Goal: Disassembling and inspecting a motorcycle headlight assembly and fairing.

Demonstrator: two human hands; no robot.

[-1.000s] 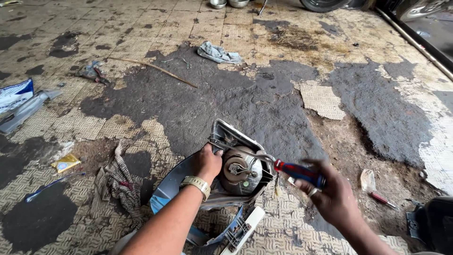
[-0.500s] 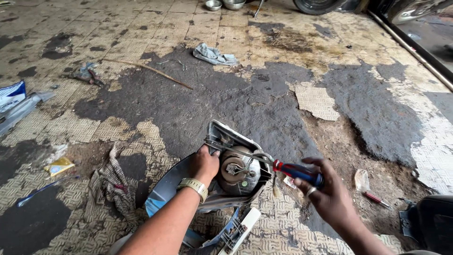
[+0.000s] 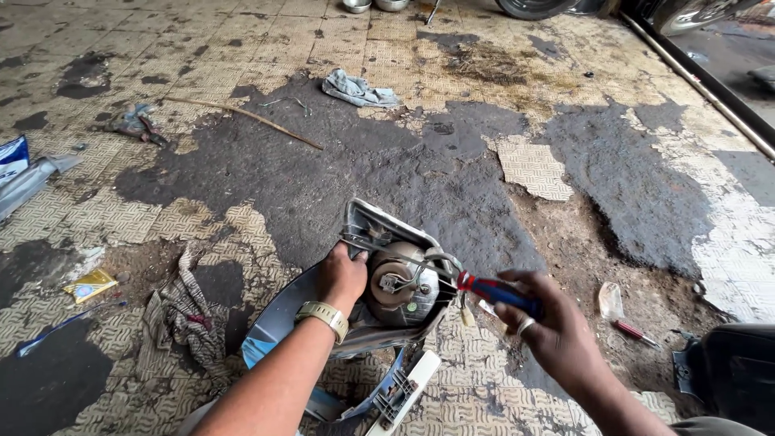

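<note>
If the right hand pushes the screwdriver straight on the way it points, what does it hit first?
Most likely the round lamp back inside the headlight housing: the right hand aims the screwdriver left at it. Depth is unclear.

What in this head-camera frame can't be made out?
- Screwdriver tip: hidden behind the headlight housing; the right hand covers the rest of its handle.
- Left hand fingertips: curled out of sight behind the housing.
- Dark object at bottom right: cut off by the frame edge.
- Small tool on the floor: too small to identify.
</note>
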